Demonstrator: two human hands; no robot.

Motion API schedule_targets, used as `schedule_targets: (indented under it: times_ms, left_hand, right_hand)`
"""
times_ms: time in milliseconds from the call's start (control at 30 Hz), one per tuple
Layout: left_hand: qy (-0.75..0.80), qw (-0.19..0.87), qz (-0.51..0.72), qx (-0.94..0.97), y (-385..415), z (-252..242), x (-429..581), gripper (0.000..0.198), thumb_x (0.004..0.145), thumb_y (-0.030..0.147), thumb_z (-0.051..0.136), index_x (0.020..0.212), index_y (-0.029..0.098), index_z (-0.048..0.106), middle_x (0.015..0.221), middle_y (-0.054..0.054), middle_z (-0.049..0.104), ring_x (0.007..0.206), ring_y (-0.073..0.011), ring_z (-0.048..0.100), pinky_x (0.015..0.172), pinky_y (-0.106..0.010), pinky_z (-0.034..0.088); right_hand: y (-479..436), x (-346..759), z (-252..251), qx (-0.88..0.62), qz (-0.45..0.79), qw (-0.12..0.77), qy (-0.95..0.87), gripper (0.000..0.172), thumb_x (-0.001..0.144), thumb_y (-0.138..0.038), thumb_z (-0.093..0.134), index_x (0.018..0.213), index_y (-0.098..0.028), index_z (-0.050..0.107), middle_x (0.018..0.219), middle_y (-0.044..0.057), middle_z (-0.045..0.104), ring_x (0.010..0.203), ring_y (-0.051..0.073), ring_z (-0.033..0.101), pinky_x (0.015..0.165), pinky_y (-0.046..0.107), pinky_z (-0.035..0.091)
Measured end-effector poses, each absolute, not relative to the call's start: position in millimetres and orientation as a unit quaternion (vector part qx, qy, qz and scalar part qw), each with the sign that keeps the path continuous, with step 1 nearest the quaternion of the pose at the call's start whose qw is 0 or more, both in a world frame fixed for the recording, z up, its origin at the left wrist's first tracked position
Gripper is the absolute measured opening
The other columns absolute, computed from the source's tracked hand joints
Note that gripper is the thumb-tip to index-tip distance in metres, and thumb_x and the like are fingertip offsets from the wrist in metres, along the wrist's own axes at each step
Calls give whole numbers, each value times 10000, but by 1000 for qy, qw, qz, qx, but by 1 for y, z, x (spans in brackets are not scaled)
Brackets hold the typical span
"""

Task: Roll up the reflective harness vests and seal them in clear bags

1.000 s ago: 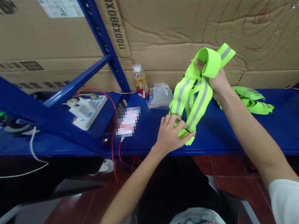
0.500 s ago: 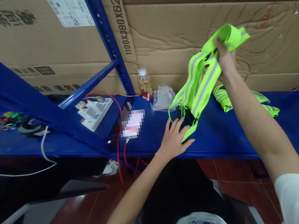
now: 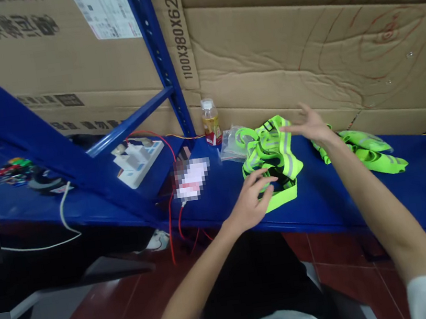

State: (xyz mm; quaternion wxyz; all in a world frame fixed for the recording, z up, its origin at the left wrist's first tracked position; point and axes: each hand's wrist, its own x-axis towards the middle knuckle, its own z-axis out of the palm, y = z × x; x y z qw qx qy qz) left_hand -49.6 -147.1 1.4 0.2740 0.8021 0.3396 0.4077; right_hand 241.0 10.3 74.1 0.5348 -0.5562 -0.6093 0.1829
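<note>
1. The crumpled green reflective vest [image 3: 270, 158] lies in a heap on the blue shelf [image 3: 341, 200], between the two hands; it sits just beyond the fingertips of the left hand [image 3: 251, 202] and just beside and below the fingertips of the right hand [image 3: 308, 125].
2. The left fingers [image 3: 264, 180] are released and loosely curved, gripping nothing; their tips reach the vest's near edge, though whether they touch the cloth cannot be told.
3. The right fingers [image 3: 291, 128] are splayed wide and empty, pointing toward the left over the vest's right edge; the palm hangs above the shelf, apart from the cloth.
4. The left forearm rises from below, the wrist straight; the right arm stretches long across the shelf's front edge, the wrist slightly lifted.
5. A second green vest [image 3: 365, 147] lies behind the right wrist, on the side away from the fingers.
6. Past the right fingertips lie a clear plastic bag [image 3: 231, 143] and a small bottle [image 3: 211, 123], near the cardboard [image 3: 300, 47].
</note>
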Motion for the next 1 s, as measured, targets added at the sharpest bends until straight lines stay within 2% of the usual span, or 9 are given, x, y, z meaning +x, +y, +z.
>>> schedule_targets:
  times_ms: [100, 167, 233, 300, 433, 533, 667, 833, 1000]
  left_hand:
    - [339, 235, 431, 802, -130, -3, -69, 406, 1032, 172, 547, 1408, 275, 662, 1596, -106, 536, 1520, -293, 485, 1294, -500, 403]
    - [363, 241, 397, 808, -120, -9, -76, 632, 938, 183, 696, 1543, 284, 545, 1630, -136, 481, 1565, -341, 432, 1303, -540, 393]
    - [376, 252, 364, 814, -114, -17, -77, 792, 884, 228, 795, 1603, 307, 472, 1663, -145, 440, 1584, -368, 421, 1301, -566, 399]
    - [390, 238, 351, 817, -112, -24, -75, 738, 882, 281, 829, 1555, 319, 527, 1664, -137, 441, 1563, -384, 457, 1282, -591, 417]
    - [399, 203, 379, 810, -115, -31, -72, 302, 975, 285, 734, 1273, 250, 699, 1556, -144, 530, 1451, -344, 580, 1191, -522, 513]
    - [385, 215, 434, 786, -118, -29, -77, 201, 1025, 207, 620, 1202, 235, 712, 1401, -118, 633, 1302, -250, 680, 1095, -398, 566]
    - [400, 196, 516, 732, -120, -21, -92, 308, 996, 194, 666, 1300, 236, 683, 1271, -77, 707, 1215, -209, 703, 1072, -352, 560]
    - [468, 175, 527, 687, -120, -12, -117, 223, 958, 315, 773, 1156, 221, 732, 1108, -45, 769, 1055, -214, 737, 965, -351, 575]
    - [481, 219, 460, 713, -122, -4, -137, 293, 853, 412, 894, 1033, 218, 767, 1046, -35, 778, 985, -220, 733, 913, -347, 561]
  right_hand:
    - [-52, 243, 71, -577, 24, 477, -662, 952, 657, -514, 1003, 1468, -169, 645, 1595, 229, 558, 1523, 450, 490, 1258, 681, 384]
    - [-96, 227, 64, -513, 29, 450, -730, 497, 917, -480, 821, 1347, -248, 732, 1421, 143, 706, 1378, 349, 640, 1166, 578, 515]
    - [-135, 206, 53, -447, 71, 388, -803, 263, 1007, -443, 728, 1206, -279, 782, 1305, 98, 764, 1230, 296, 722, 1093, 530, 563]
    - [-162, 187, 38, -428, 33, 291, -855, 355, 976, -472, 773, 1282, -291, 767, 1416, 107, 724, 1277, 328, 692, 1109, 579, 530]
    - [-177, 176, 14, -414, -33, 210, -885, 575, 910, -534, 831, 1404, -264, 720, 1408, 153, 692, 1455, 421, 547, 1217, 693, 411]
    - [-172, 185, 5, -415, -44, 218, -882, 467, 929, -438, 826, 1346, -249, 736, 1334, 168, 671, 1457, 426, 541, 1245, 716, 385]
    - [-172, 207, 0, -407, -26, 329, -852, 148, 966, -220, 749, 1113, -238, 734, 1448, 163, 632, 1464, 379, 572, 1245, 654, 440]
    - [-183, 245, -5, -482, 35, 542, -687, 199, 854, -291, 863, 974, -249, 711, 1459, 124, 660, 1354, 362, 652, 1147, 564, 542]
    - [-193, 285, -23, -548, 246, 580, -550, 286, 833, -434, 871, 930, -258, 667, 1150, 75, 746, 1050, 274, 728, 844, 373, 615]
